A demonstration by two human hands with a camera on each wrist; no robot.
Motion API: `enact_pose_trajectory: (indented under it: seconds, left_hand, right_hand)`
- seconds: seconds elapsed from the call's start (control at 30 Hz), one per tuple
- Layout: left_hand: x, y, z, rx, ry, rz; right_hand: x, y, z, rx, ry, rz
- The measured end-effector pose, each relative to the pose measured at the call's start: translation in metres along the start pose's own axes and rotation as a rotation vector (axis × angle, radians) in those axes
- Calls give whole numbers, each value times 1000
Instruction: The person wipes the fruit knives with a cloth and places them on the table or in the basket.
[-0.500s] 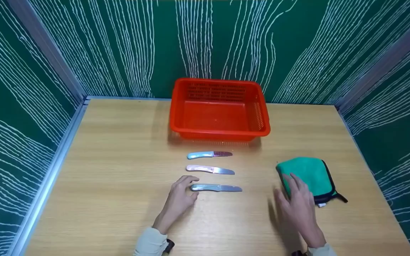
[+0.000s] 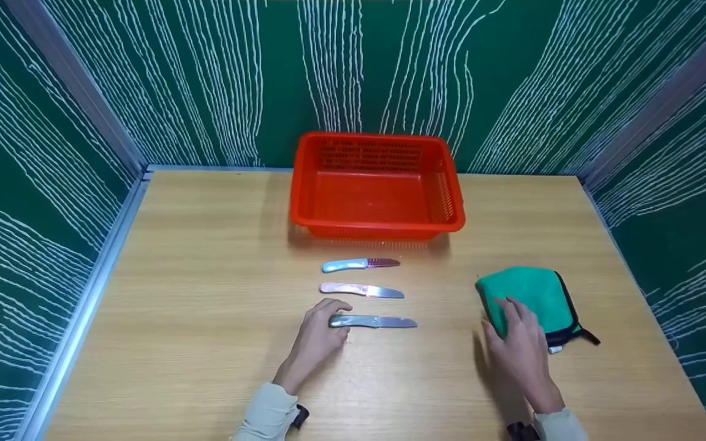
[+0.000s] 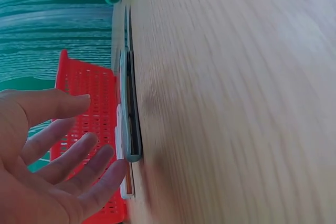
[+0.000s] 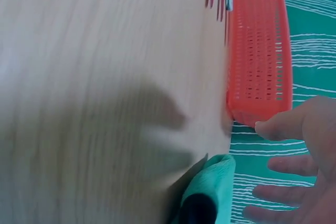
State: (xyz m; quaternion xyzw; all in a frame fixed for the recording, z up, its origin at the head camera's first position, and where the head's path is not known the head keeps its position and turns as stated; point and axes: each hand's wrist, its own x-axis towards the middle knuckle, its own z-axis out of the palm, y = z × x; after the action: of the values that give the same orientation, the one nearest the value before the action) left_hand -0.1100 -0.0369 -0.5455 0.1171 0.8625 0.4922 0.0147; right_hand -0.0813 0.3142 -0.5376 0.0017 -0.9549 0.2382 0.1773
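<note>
My left hand (image 2: 316,334) hovers at the handle end of the nearest knife (image 2: 372,321), which has a grey-green handle. In the left wrist view its fingers (image 3: 97,166) are spread and relaxed beside that knife (image 3: 128,108), gripping nothing. Beyond lie a pink-handled knife (image 2: 362,290) and a blue-handled knife (image 2: 360,264) with a dark reddish blade, all three blades pointing right. My right hand (image 2: 521,355) is over the near left part of a folded green cloth (image 2: 540,294) with black edging. The right wrist view shows its fingers apart and above the cloth (image 4: 215,182).
A red plastic basket (image 2: 377,231) with perforated sides stands at the back of the wooden table (image 2: 206,275). Green walls (image 2: 279,73) with white wavy lines enclose the back and both sides. A black loop (image 2: 589,335) sticks out from the cloth's near right corner.
My left hand has shifted slightly right and forward, closer over the nearest knife's handle. My right hand has moved slightly right over the cloth. The knives and basket stay in place.
</note>
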Motion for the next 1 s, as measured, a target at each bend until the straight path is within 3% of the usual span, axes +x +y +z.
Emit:
enact_pose_trajectory:
  seconds: [0.4,0.63,1.0]
  left_hand:
    - [6,-2,4,74,-14,-34]
    - [10,-3,7,128,-29,-19]
    - [14,-3,10,182,-61,-37]
  right_hand:
    - [2,10,3,-74,-80,39]
    - [2,17,5,-108,-72,2]
    - [2,23,6,-155,-104,61]
